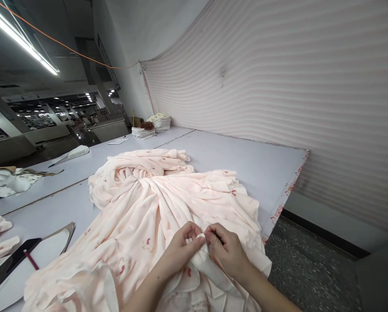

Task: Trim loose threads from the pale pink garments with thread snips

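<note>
**Fingertips meeting at the edge of the pink cloth**

The pink cloth is lying over the table, its long folds fanning toward the person from a gather beyond the hands. The left hand is pinching the edge narrowly; the right hand is pinching just beside it, a dark thing showing there, too small to name. From both fingertips, equally near, the edge is running down toward the person.

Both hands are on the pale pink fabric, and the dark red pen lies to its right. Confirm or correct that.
Wrong side: in the head view, the dark red pen lies to the left of the pale pink fabric. The left hand and right hand are on that fabric.
</note>
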`<control>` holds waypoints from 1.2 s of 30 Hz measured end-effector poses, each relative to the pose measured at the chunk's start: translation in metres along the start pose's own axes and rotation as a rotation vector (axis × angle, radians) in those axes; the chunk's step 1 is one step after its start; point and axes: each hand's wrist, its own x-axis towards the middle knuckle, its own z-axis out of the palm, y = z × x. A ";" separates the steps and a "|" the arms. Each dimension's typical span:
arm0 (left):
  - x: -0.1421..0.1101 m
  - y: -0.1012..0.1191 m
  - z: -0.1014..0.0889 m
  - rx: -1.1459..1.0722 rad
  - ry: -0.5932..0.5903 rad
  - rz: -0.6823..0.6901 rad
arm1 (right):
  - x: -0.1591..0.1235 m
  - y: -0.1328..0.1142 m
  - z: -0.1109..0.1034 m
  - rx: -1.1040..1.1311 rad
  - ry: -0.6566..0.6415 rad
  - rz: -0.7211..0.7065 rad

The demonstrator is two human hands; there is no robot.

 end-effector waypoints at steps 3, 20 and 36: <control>0.000 0.001 0.005 0.059 -0.051 -0.023 | -0.002 0.003 0.007 0.039 0.047 0.083; -0.003 0.002 0.019 0.082 0.176 0.054 | 0.000 -0.012 -0.010 0.101 -0.010 0.087; 0.012 0.018 -0.074 -0.477 0.409 0.329 | -0.022 0.049 -0.069 -0.261 0.305 0.278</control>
